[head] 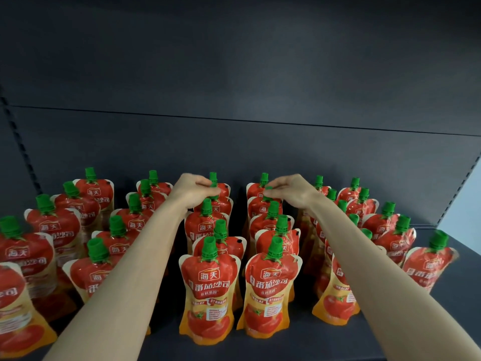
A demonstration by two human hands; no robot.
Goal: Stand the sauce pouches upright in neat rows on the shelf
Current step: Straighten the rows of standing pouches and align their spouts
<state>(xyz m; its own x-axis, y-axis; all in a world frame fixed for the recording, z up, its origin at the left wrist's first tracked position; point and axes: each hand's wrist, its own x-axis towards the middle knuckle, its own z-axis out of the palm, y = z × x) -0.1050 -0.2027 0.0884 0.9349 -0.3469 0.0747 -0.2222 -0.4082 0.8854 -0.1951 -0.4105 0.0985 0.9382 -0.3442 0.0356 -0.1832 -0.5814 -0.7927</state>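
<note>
A dark grey metal shelf with a matte back panel fills the view, its perforated uprights showing at 9 and 3 o'clock. Across it stand the sauce pouches, glossy red-and-yellow film packs with waisted sides, tomato artwork and ribbed green screw caps. They sit upright, long axis vertical, caps up, printed faces toward the viewer, in rows running from front to back; a lone pouch at 4 o'clock leans slightly right. Two bare forearms reach in from 7 and 5 o'clock to the back of the middle rows. The left hand is curled, its fingertips pinched around the green cap of a rear pouch just left of 12 o'clock. The right hand likewise pinches the cap of a rear pouch in the neighbouring row.
</note>
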